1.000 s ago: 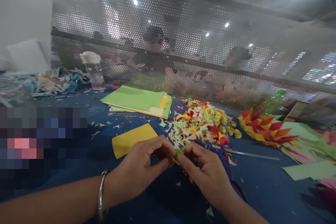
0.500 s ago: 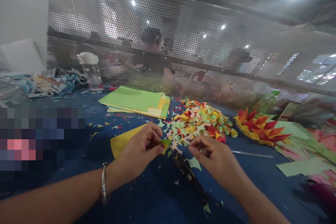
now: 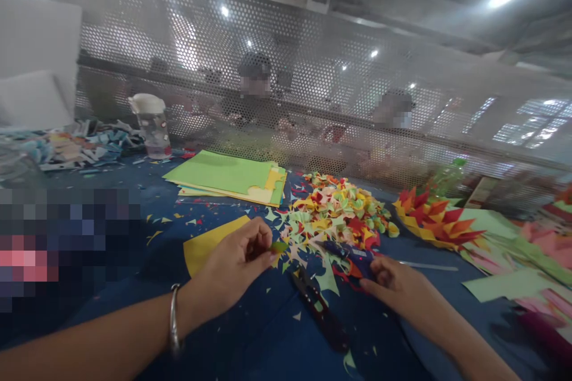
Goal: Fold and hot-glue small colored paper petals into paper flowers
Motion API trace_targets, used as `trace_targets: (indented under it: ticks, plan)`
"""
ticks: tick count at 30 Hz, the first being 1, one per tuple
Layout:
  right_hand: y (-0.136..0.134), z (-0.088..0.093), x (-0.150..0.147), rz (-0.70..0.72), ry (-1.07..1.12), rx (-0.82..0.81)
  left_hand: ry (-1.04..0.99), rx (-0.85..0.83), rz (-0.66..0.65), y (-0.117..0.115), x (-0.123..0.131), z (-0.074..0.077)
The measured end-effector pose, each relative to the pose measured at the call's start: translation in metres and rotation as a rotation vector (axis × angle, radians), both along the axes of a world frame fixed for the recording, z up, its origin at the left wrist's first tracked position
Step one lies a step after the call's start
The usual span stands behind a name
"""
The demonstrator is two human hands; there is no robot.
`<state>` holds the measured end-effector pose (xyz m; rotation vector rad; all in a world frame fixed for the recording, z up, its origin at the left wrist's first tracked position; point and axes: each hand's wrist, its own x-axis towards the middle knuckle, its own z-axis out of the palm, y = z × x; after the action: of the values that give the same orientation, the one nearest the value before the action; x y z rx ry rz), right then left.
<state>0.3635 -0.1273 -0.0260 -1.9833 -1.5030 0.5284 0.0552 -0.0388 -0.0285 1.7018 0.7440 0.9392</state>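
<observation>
My left hand [image 3: 241, 259], with a silver bangle at its wrist, pinches a small green paper piece [image 3: 279, 247] between thumb and fingers. A yellow paper sheet [image 3: 210, 244] lies partly under this hand. My right hand [image 3: 397, 283] has its fingers curled at the rear of a dark blue glue gun [image 3: 351, 252] with red parts, at the near edge of the paper pile; its grip is partly hidden. A clear glue stick [image 3: 431, 266] shows behind the gun. Dark thread snips [image 3: 319, 309] lie on the blue cloth between my hands.
Beyond my hands lies a heap of coloured cut paper [image 3: 344, 208]. A stack of green and yellow sheets [image 3: 223, 172] is behind left, near a lidded cup [image 3: 152, 131]. To the right stand red-orange folded paper petals [image 3: 438, 220]. A perforated metal screen [image 3: 304, 71] borders the back.
My right hand has moved right and back from the paper scraps to the glue gun, uncovering its body. My left hand stays with the green paper piece. The view has shifted slightly.
</observation>
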Motion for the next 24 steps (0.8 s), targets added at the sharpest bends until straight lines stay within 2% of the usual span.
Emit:
trace_targets:
  ticks: [3, 6, 8, 12, 16, 24]
  plan:
    - [0.002, 0.004, -0.002, -0.020, 0.121, -0.020, 0.054, 0.048, -0.015, 0.000, -0.001, 0.001]
    - [-0.002, 0.011, -0.009, -0.025, 0.229, -0.035, 0.057, 0.022, -0.019, 0.000, -0.001, 0.003]
    - [-0.006, 0.016, -0.015, -0.043, 0.374, -0.042, 0.038, -0.004, -0.016, 0.000, -0.001, 0.004]
    - [-0.012, 0.025, -0.023, -0.131, 0.868, 0.026, 0.002, -0.028, -0.015, 0.000, -0.002, 0.003]
    - [-0.013, 0.026, -0.019, -0.148, 1.052, 0.073, -0.004, -0.019, -0.030, 0.002, -0.001, 0.001]
    - [-0.012, 0.024, -0.021, 0.037, 1.490, 0.009, -0.010, -0.047, 0.010, -0.001, 0.001, 0.004]
